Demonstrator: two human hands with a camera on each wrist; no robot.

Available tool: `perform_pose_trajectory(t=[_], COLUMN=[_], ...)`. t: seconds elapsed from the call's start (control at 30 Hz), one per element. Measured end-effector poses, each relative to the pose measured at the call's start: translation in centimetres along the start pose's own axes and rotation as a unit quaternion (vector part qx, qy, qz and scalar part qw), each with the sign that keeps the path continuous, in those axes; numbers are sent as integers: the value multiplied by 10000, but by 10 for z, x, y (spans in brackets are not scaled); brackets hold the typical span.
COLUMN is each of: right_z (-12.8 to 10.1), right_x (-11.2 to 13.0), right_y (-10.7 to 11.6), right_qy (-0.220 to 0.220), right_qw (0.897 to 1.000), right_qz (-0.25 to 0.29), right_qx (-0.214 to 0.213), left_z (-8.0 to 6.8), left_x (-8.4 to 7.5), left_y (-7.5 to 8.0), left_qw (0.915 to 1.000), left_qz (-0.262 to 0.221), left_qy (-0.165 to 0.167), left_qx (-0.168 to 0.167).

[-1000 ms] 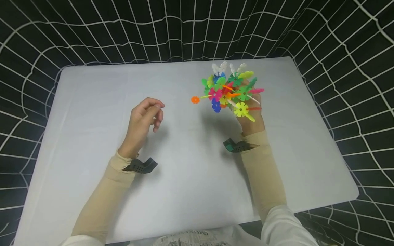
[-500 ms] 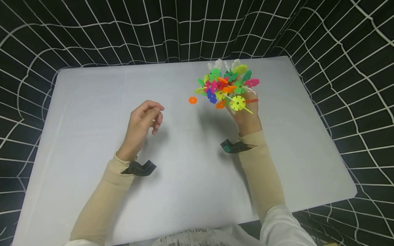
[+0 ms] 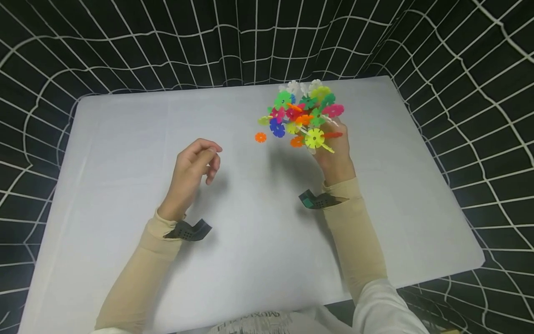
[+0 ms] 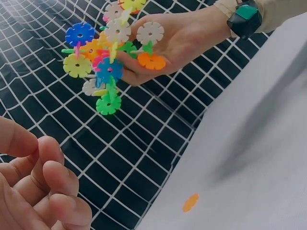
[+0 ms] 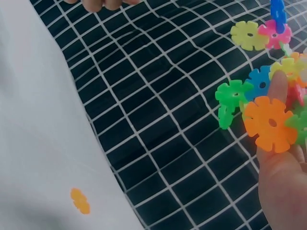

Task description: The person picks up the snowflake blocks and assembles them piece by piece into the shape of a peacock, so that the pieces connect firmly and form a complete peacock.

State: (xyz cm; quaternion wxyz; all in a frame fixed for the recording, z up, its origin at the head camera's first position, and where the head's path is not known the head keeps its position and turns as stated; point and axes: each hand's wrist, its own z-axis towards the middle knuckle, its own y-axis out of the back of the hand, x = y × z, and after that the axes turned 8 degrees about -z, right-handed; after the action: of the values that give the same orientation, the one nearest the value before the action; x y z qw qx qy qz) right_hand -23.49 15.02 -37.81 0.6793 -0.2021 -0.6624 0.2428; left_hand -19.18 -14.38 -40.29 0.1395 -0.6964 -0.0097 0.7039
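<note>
Above the far right part of the table, my right hand (image 3: 337,155) holds up a cluster of interlocked flower-shaped plastic discs (image 3: 314,138) in many colours. Its thumb and fingers reach in among the pieces, as the left wrist view shows; the discs cover much of the hand in the head view. A single orange disc (image 3: 260,137) lies loose on the table, left of the cluster. My left hand (image 3: 189,174) hovers at the left with loosely bent fingers and nothing in them. The same orange disc (image 5: 80,201) appears low in the right wrist view.
A white-covered table (image 3: 250,260) spreads under both arms. White netting over dark cloth (image 3: 225,41) rises behind the table and along its sides. Each wrist carries a dark strapped device, such as the one on the right (image 3: 319,199).
My right hand has turned the cluster, which has shifted to the left in the head view. The left hand stays in place, and the loose orange disc lies where it was on the table.
</note>
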Motion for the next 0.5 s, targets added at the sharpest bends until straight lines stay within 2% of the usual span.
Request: perform_pose_trajectory(t=[0.13,0.27,0.37,0.5], right_z=[-4,-9,-10,-11], right_x=[2,4,3,-2], right_y=[-5,-10,-7,7], right_qy=[-241,-279,-168,10], right_qw=[9983,9980,9996,9980], right_qz=[492,538,195,273], right_qx=[-200,-202,68,573], left_z=[0,0,0,0], left_x=[0,0,0,0], left_y=[0,0,0,0], left_qw=[10000,10000,10000,10000], left_qz=[19,47,65,78], left_qy=[18,3,-17,-4], left_qx=[-19,-20,-21,-37])
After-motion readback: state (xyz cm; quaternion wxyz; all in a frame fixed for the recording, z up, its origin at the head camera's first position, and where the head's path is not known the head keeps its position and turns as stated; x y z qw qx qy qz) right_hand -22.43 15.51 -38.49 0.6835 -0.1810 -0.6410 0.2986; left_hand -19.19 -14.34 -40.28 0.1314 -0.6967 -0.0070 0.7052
